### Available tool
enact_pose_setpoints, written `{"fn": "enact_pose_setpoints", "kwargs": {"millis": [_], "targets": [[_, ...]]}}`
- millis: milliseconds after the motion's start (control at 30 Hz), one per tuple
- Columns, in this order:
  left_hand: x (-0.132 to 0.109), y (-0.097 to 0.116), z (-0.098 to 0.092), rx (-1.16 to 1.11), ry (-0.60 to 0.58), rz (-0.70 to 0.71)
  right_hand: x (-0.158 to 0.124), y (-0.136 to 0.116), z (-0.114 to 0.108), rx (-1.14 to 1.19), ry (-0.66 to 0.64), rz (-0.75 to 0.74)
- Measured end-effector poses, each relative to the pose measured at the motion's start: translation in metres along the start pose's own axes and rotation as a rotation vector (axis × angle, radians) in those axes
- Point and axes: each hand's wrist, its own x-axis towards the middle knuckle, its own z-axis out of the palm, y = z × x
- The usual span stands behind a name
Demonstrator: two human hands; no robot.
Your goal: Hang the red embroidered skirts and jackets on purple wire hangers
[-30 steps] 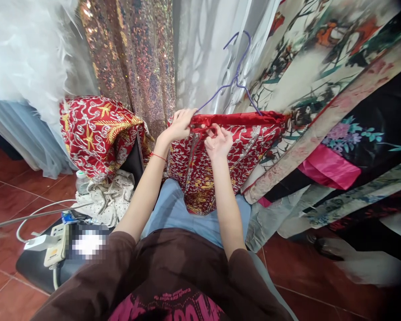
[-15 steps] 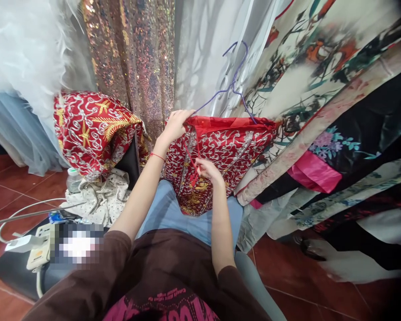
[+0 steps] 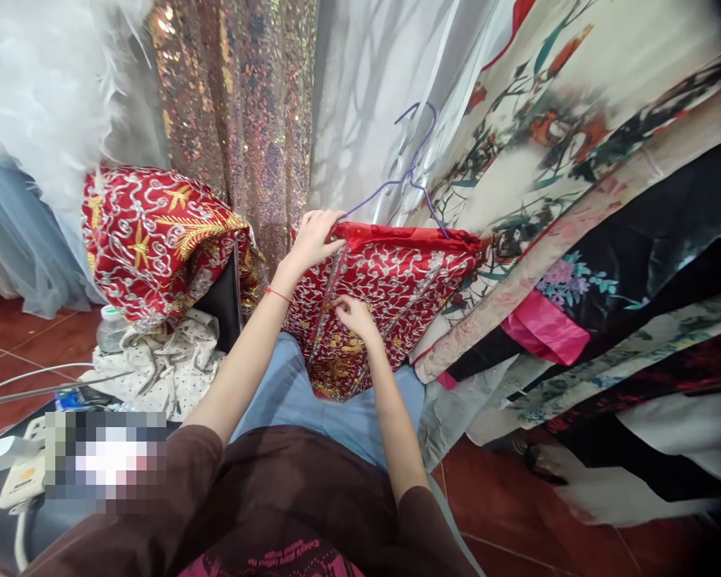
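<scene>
A red embroidered garment (image 3: 390,292) with silver and gold patterns hangs from a purple wire hanger (image 3: 409,172) and rests against my knees. At its upper left corner, my left hand (image 3: 314,240) is closed on the red top edge, beside the hanger's left arm. My right hand (image 3: 354,315) is in front of the garment, fingers curled into a pinch near a long seam running down its left side. What those fingertips hold, if anything, is too small to make out.
Another red embroidered cloth (image 3: 150,236) drapes over a black chair back to the left. Below it are a spotted white cloth (image 3: 168,361), a bottle (image 3: 111,328) and a power strip (image 3: 27,473) with cables. Sequined fabric (image 3: 264,120) and printed garments (image 3: 553,136) hang close around.
My right hand has moved slightly left and down; the red cords seen at it earlier no longer show. My left hand stays at the garment's corner, its thumb now over the front. The view has shifted slightly.
</scene>
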Motion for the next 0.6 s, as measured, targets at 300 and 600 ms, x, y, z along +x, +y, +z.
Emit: {"fn": "enact_pose_setpoints", "kwargs": {"millis": [300, 600], "targets": [[-0.002, 0.015, 0.000, 0.021, 0.089, -0.051, 0.028, -0.093, -0.049, 0.034, 0.556, -0.264], [0.001, 0.012, 0.003, 0.059, 0.095, -0.058, 0.038, -0.096, -0.029, 0.217, 0.622, -0.228]]}}
